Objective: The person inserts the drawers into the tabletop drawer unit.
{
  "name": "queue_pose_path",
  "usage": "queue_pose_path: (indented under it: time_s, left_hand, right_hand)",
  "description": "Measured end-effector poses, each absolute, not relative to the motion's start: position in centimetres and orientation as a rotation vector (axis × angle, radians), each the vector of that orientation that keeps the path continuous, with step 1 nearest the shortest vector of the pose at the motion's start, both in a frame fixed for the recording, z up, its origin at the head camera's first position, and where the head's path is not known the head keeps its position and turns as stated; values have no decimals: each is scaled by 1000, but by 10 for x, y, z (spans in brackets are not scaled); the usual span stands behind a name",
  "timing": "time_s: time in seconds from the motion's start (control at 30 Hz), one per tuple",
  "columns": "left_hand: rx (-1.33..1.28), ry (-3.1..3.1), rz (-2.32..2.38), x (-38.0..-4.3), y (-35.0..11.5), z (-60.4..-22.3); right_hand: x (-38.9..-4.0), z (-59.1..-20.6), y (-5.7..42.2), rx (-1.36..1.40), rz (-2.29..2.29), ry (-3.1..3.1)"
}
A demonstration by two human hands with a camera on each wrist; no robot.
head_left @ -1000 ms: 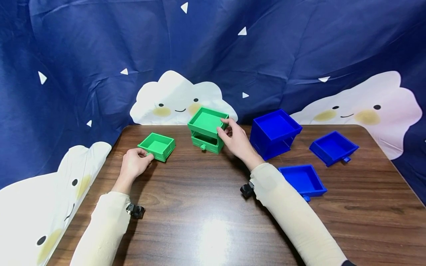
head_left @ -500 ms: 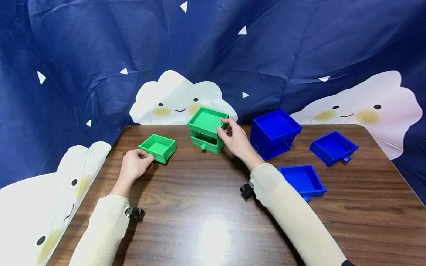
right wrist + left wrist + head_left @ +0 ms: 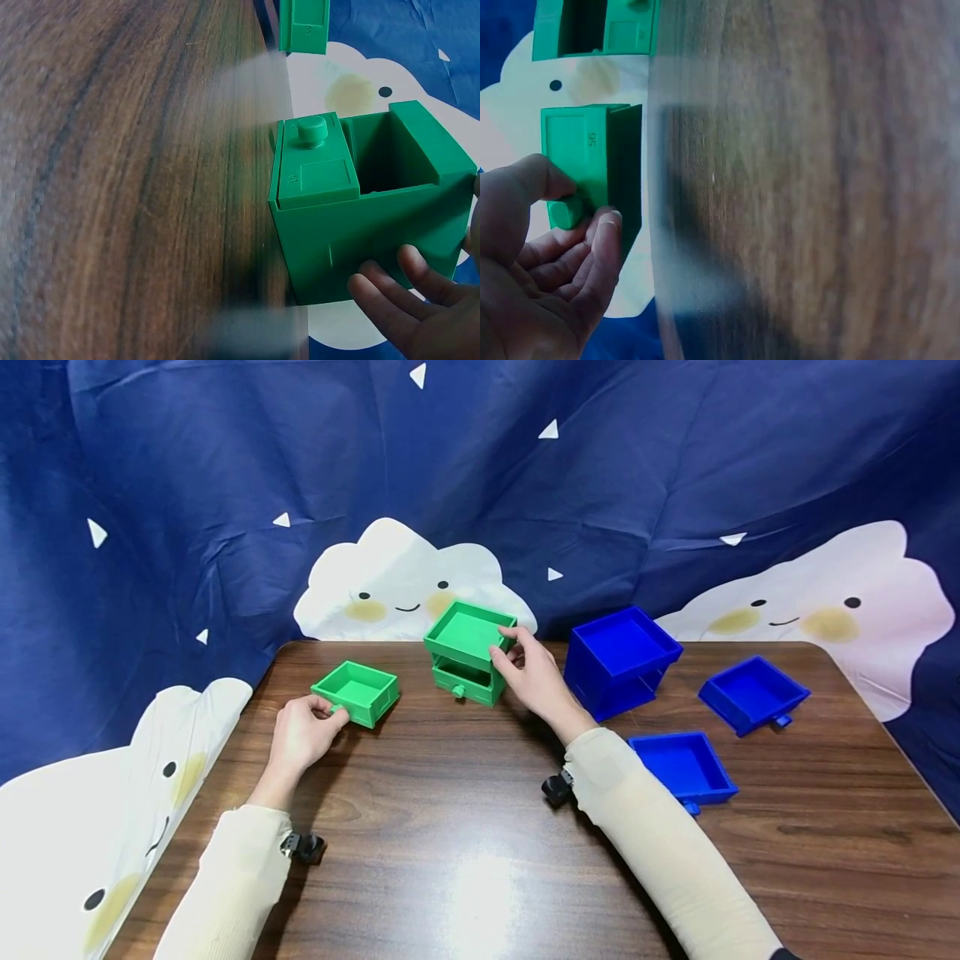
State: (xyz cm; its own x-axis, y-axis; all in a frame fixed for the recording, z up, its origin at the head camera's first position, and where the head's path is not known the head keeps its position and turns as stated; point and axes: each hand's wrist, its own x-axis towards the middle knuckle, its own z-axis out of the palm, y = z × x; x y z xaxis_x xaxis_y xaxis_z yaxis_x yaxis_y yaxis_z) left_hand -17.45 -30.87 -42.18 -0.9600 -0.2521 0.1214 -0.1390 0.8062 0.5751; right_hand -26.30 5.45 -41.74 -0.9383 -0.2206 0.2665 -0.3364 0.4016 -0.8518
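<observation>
My left hand (image 3: 302,732) pinches the round knob (image 3: 568,212) of a small open-topped green drawer (image 3: 356,687) at the table's far left. Its dark underside shows in the left wrist view, and the drawer looks slightly raised off the tabletop. To its right stands a green cabinet (image 3: 471,635) with a tray-like top. One drawer (image 3: 463,683) sits in its lower slot, and the slot above is vacant. My right hand (image 3: 536,681) holds the cabinet, a finger over the top rim and other fingertips (image 3: 409,259) against the side wall.
A blue cabinet (image 3: 622,656) with open slots stands right of the green one. Two loose blue drawers lie further right, one at the back (image 3: 753,692) and one nearer (image 3: 684,767), partly behind the right sleeve. A patterned curtain (image 3: 480,468) hangs behind the wooden table (image 3: 420,827).
The green drawer in my left hand has shifted slightly right and turned a little. My right hand and the green cabinet have stayed in place.
</observation>
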Motion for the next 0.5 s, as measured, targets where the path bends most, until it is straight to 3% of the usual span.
queue_pose_path:
  time_s: [0.5]
  left_hand:
    - [249, -2800, -872, -168, -301, -418]
  right_hand:
    - [-263, -417, 54, 495, 1586, -2539]
